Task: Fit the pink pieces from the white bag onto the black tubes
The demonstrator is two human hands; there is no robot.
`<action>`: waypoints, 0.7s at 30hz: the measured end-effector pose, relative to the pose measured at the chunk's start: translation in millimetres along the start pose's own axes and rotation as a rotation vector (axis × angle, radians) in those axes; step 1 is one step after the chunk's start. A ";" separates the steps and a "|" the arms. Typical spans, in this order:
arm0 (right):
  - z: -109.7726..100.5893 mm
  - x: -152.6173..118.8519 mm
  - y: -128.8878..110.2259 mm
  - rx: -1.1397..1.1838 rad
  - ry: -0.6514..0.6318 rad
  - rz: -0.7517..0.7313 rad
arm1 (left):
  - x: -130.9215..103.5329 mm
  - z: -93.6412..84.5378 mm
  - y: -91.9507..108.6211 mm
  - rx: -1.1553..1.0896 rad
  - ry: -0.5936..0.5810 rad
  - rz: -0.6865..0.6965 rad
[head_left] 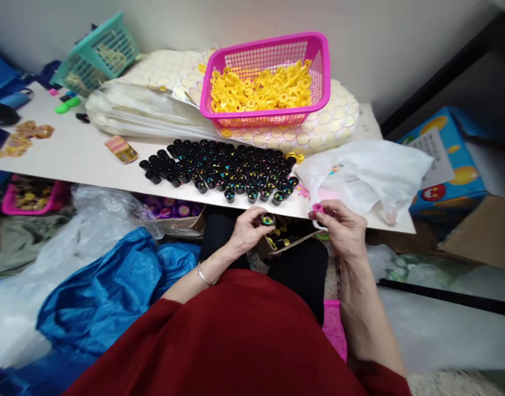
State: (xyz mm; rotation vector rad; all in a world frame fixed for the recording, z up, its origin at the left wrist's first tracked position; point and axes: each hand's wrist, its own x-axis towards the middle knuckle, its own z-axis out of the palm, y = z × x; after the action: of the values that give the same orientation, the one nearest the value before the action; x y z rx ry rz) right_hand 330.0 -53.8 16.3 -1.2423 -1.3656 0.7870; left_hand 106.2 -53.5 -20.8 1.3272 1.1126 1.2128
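Note:
My left hand is closed round a small black cup with coloured bits showing in its open top, just off the table's front edge. In my right hand, thumb and fingers pinch a small pink cap-like piece, its exact kind unclear. This hand is beside a white plastic bag, whose edge hangs near the fingers. Many similar black cups stand packed together on the white table, many with coloured bits in their tops.
A pink basket of yellow ring-like pieces rests on a dotted padded bundle. Further left are a tilted teal basket and a small pack. An open box of black and yellow pieces sits below the edge, between my knees.

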 end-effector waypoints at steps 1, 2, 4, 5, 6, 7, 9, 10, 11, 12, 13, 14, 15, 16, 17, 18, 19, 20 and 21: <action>-7.8 10.0 8.3 -0.030 0.088 0.018 | 3.4 -5.1 -2.5 0.055 0.060 0.029; -16.1 21.1 16.9 -0.092 0.162 0.022 | 7.0 -10.3 -5.2 0.120 0.118 0.051; -32.1 44.7 33.3 -0.297 0.234 -0.012 | 14.0 -19.9 -11.2 0.268 0.235 0.088; -38.4 56.0 40.2 -0.412 0.224 -0.031 | 17.1 -23.9 -14.2 0.335 0.288 0.108; -42.9 66.3 45.8 -0.514 0.190 -0.047 | 19.6 -27.1 -17.2 0.393 0.331 0.129; -45.5 75.1 50.2 -0.593 0.132 -0.054 | 21.6 -29.4 -19.9 0.444 0.363 0.152; -45.4 87.6 55.5 -0.677 -0.003 -0.042 | 24.0 -31.4 -24.8 0.530 0.390 0.191; -43.3 91.8 56.7 -0.696 -0.059 -0.023 | 24.6 -31.3 -27.0 0.570 0.395 0.202; -40.4 95.0 57.4 -0.713 -0.094 0.000 | 24.9 -30.6 -28.9 0.605 0.401 0.208; -37.1 98.0 57.6 -0.733 -0.102 0.019 | 25.1 -29.6 -30.8 0.633 0.411 0.210; -33.8 101.1 57.7 -0.761 -0.085 0.033 | 25.3 -28.4 -32.6 0.649 0.422 0.210; -30.7 104.9 57.7 -0.798 -0.055 0.045 | 25.7 -27.2 -34.4 0.653 0.435 0.211; -28.2 109.7 57.8 -0.844 -0.023 0.063 | 26.4 -26.3 -36.4 0.648 0.446 0.213; -26.4 115.4 58.2 -0.893 -0.001 0.092 | 27.4 -25.5 -38.6 0.636 0.456 0.217; -25.4 121.9 58.8 -0.946 0.007 0.137 | 28.5 -25.1 -40.9 0.620 0.461 0.222; -25.1 128.8 59.7 -0.999 0.006 0.193 | 29.5 -24.7 -43.1 0.602 0.461 0.228; -25.2 135.8 60.9 -1.039 -0.002 0.238 | 30.2 -24.5 -45.3 0.587 0.459 0.236; -25.5 142.4 62.2 -1.060 -0.014 0.258 | 30.0 -24.4 -47.0 0.576 0.455 0.244; -25.6 148.4 63.5 -1.064 -0.026 0.250 | 28.7 -24.2 -48.2 0.570 0.452 0.248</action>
State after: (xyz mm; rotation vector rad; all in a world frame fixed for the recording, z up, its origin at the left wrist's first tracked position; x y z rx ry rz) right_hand 388.2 98.3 2.1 -2.2478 -1.7311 0.1797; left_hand 83.9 -18.4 -65.6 1.6990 1.7488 1.4891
